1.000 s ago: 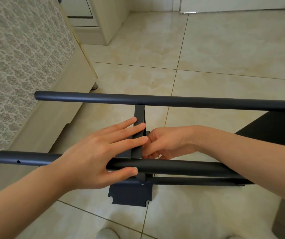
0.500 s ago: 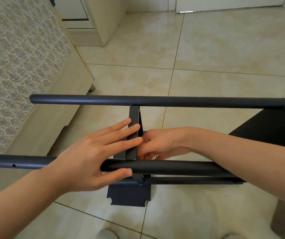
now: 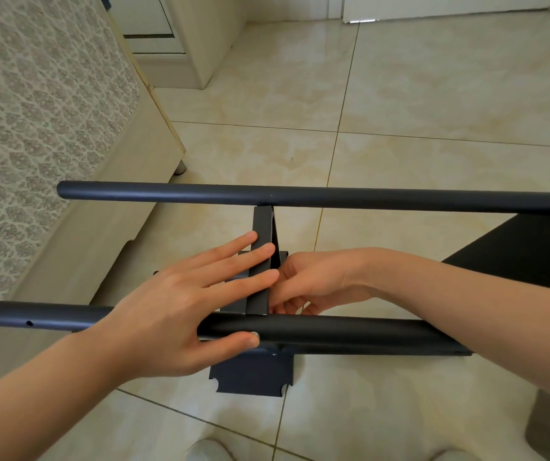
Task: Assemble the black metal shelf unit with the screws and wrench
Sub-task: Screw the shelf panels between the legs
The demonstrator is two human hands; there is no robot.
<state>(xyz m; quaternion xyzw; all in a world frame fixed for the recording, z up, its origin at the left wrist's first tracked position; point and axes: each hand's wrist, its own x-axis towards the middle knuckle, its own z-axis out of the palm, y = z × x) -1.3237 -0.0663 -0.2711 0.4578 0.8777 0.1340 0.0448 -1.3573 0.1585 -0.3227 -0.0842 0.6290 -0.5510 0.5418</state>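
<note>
The black metal shelf unit lies on its side over the floor, with a far tube [image 3: 333, 196] and a near tube [image 3: 350, 334] running left to right. A black shelf panel [image 3: 262, 227] stands on edge between the two tubes. My left hand [image 3: 180, 304] lies flat with straight fingers pressing on the panel's edge, thumb against the near tube. My right hand [image 3: 310, 281] reaches in from the right, behind the panel; its fingers curl at the joint just above the near tube, and what they hold is hidden. No wrench or screw shows.
A bed with a patterned cover [image 3: 34, 128] and a beige frame [image 3: 110, 234] runs along the left. Another black shelf panel [image 3: 529, 254] closes the unit at the right. Beige floor tiles [image 3: 433, 94] spread beyond; a cabinet [image 3: 197, 38] stands at the back.
Both hands stay in place on the panel. The view has shifted slightly, so the unit sits a little lower and further left in frame.
</note>
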